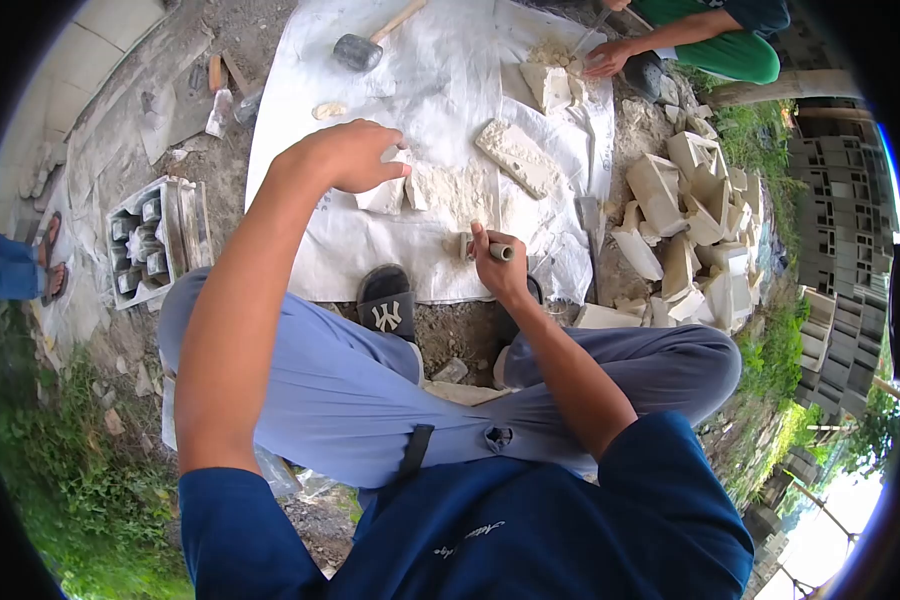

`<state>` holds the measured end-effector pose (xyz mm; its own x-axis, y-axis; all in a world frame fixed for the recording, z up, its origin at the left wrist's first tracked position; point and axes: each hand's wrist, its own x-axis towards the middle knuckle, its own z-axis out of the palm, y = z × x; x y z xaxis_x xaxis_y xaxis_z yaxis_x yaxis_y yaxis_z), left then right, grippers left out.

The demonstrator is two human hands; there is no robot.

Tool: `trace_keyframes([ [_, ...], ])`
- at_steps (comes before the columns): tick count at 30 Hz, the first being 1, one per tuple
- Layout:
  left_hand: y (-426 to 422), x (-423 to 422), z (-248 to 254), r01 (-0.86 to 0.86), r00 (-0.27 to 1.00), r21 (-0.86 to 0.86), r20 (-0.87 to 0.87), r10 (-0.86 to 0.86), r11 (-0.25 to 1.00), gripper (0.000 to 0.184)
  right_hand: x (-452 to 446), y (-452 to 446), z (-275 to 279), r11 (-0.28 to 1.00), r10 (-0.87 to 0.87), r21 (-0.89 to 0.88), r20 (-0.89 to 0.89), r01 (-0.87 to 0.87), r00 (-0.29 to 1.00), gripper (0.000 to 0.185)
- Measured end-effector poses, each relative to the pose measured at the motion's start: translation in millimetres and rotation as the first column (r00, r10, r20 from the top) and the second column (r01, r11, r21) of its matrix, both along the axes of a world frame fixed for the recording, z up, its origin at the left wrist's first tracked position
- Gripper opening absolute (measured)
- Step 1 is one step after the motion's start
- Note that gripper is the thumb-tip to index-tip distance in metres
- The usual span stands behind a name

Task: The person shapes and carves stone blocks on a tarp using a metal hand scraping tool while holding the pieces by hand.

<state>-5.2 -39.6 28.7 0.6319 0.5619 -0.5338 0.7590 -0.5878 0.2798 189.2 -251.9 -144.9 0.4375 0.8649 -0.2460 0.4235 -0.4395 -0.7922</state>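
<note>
A white sheet (310,250) lies on the ground before me, with pale broken pieces and powder on it. My left hand (355,157) reaches over the sheet, its fingers at a pale chunk (382,198); whether it grips the chunk is unclear. Nearer my feet, my right hand (500,262) is closed around a hammer-like tool (504,252), its handle end facing me. Between and beyond the hands lies crumbled powder (455,192). A flat rough slab (518,158) rests to the right of the powder, touched by neither hand.
A black-headed mallet (358,52) lies at the sheet's far side. A co-worker's hand (608,58) is at the top right, near broken pieces (550,88). Block rubble (685,220) is piled on the right. A metal mould (155,240) stands left; another person's foot (55,280) is beyond.
</note>
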Motion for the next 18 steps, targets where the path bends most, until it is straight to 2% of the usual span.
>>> trace_keyframes([
  [3, -3, -1, -5, -0.002, 1.000, 0.002, -0.019, 0.002, 1.000, 0.052, 3, 12, 31, 0.997, 0.026, -0.073, 0.042, -0.023, 0.999, 0.054],
  [7, -1, -4, -3, -0.014, 1.000, 0.013, 0.011, 0.014, 1.000, 0.050, 1, 16, 73, 1.000, 0.027, -0.003, 0.054, -0.027, 0.998, 0.055],
  [8, -1, -4, -2, 0.009, 1.000, 0.015, 0.019, -0.009, 1.000, 0.050, 3, 14, 69, 0.996, 0.020, 0.084, 0.058, -0.025, 0.998, 0.056],
  [11, -1, -6, -5, -0.007, 0.999, 0.020, 0.043, 0.006, 1.000, 0.049, 1, 7, 56, 0.997, -0.022, 0.072, 0.004, 0.022, 1.000, 0.057],
  [14, 0, -5, -3, 0.006, 1.000, 0.021, 0.028, -0.006, 1.000, 0.049, 2, -6, 1, 0.997, -0.031, 0.069, 0.008, 0.030, 0.999, 0.058],
  [18, 0, -6, -14, 0.015, 1.000, 0.044, 0.015, -0.016, 0.999, 0.049, 7, 11, 29, 1.000, -0.021, 0.006, -0.020, 0.021, 1.000, 0.058],
])
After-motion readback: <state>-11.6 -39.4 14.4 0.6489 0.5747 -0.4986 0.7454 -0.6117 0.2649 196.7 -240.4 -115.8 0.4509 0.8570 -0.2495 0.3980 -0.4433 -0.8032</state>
